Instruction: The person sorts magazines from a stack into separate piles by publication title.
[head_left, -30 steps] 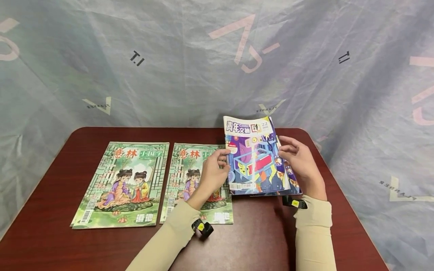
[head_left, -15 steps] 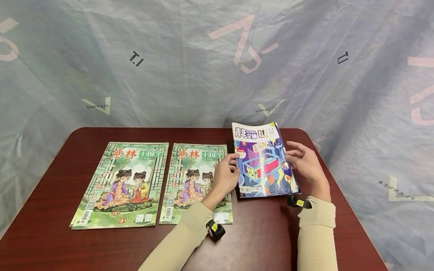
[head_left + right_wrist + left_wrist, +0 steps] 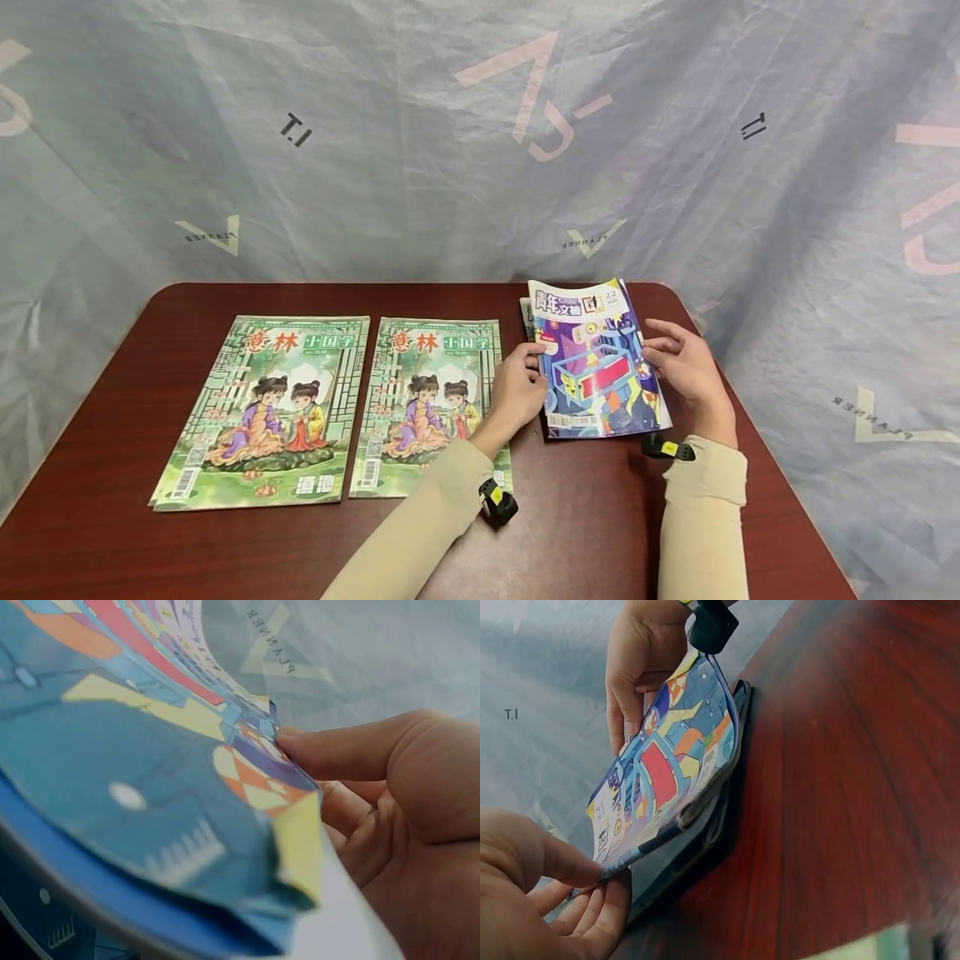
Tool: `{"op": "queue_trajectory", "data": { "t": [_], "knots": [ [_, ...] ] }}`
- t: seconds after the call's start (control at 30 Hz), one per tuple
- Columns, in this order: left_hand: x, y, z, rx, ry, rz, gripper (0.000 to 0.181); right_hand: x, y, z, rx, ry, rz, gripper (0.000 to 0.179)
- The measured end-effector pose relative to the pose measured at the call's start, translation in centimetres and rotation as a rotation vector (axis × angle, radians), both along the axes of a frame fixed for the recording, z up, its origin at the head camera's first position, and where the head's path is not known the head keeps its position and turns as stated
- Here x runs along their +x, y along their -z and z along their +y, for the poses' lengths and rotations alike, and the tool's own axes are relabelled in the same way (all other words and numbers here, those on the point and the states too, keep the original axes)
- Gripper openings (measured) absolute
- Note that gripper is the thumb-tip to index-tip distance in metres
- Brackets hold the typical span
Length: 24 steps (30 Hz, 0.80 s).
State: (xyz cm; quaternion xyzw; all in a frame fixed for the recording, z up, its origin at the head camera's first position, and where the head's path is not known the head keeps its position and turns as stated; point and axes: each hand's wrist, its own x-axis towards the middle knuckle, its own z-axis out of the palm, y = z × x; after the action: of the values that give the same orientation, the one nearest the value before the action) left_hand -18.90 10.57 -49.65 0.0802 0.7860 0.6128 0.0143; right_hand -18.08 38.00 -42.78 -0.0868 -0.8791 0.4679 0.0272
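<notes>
A purple-blue magazine point(image 3: 596, 375) is held at its two long sides, slightly raised and bowed, over at least one similar magazine point(image 3: 527, 312) at the table's back right. My left hand point(image 3: 519, 385) pinches its left edge; in the left wrist view the thumb lies on top and the fingers underneath. At the opposite edge my right hand point(image 3: 688, 371) grips the magazine, thumb on the cover point(image 3: 247, 772) in the right wrist view, fingers partly hidden behind. Most of the lower magazine is covered by the upper one.
Two piles of green magazines lie to the left, one at far left point(image 3: 262, 417) and one mid-table point(image 3: 423, 400), beside my left forearm. The dark red table point(image 3: 577, 517) ends at a grey printed curtain point(image 3: 405, 167) behind and at the right.
Both hands have carried the purple-blue magazine right and a little toward me, lowering it over the other one. The mid-table green pile is less covered by my left hand.
</notes>
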Motion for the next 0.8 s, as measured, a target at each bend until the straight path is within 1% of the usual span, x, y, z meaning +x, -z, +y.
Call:
{"op": "queue_trajectory", "data": {
  "t": [0.03, 0.13, 0.2, 0.27, 0.3, 0.33, 0.37, 0.47, 0.53, 0.57, 0.63, 0.7, 0.73, 0.8],
  "knots": [
    [0.1, -0.2, 0.0, 0.002, 0.009, 0.000, 0.046, 0.0, 0.1, 0.1, 0.003, 0.003, 0.000, 0.058],
    [0.0, -0.1, 0.3, -0.021, 0.010, 0.009, 0.044, -0.1, 0.1, 0.1, 0.014, 0.012, 0.000, 0.057],
    [0.2, -0.3, 0.3, -0.024, 0.014, 0.002, 0.043, 0.0, 0.2, 0.0, 0.021, 0.025, -0.004, 0.056],
    [0.3, -0.4, 0.4, -0.019, 0.023, -0.016, 0.043, 0.0, 0.2, -0.1, 0.032, 0.041, -0.010, 0.055],
    [0.5, -0.8, 0.3, -0.009, 0.037, -0.035, 0.043, 0.0, 0.2, -0.1, 0.039, 0.050, -0.013, 0.054],
    [0.5, -0.4, 0.5, -0.006, 0.044, -0.028, 0.041, 0.1, 0.2, -0.2, 0.045, 0.058, -0.015, 0.054],
    [0.7, -0.8, 0.3, 0.004, 0.055, -0.045, 0.041, 0.1, 0.2, -0.2, 0.053, 0.066, -0.017, 0.053],
    [0.9, -1.0, 0.3, 0.006, 0.070, -0.077, 0.041, 0.1, 0.3, -0.3, 0.075, 0.072, -0.011, 0.051],
    [1.1, -1.0, 0.3, 0.003, 0.076, -0.084, 0.041, 0.0, 0.3, -0.3, 0.078, 0.069, -0.002, 0.051],
    [1.4, -1.9, 0.0, 0.007, 0.085, -0.113, 0.041, -0.1, 0.3, -0.4, 0.080, 0.069, 0.000, 0.051],
    [1.5, -1.9, -0.2, 0.003, 0.100, -0.110, 0.041, -0.1, 0.3, -0.4, 0.081, 0.072, -0.003, 0.051],
    [1.6, -1.9, -0.4, -0.009, 0.115, -0.099, 0.040, -0.1, 0.4, -0.4, 0.087, 0.078, -0.018, 0.052],
    [1.5, -1.7, -0.4, -0.021, 0.118, -0.096, 0.040, -0.1, 0.4, -0.4, 0.093, 0.079, -0.028, 0.053],
    [1.2, -0.8, -0.2, -0.041, 0.121, -0.079, 0.038, -0.1, 0.4, -0.3, 0.105, 0.076, -0.053, 0.053]
  ]
}}
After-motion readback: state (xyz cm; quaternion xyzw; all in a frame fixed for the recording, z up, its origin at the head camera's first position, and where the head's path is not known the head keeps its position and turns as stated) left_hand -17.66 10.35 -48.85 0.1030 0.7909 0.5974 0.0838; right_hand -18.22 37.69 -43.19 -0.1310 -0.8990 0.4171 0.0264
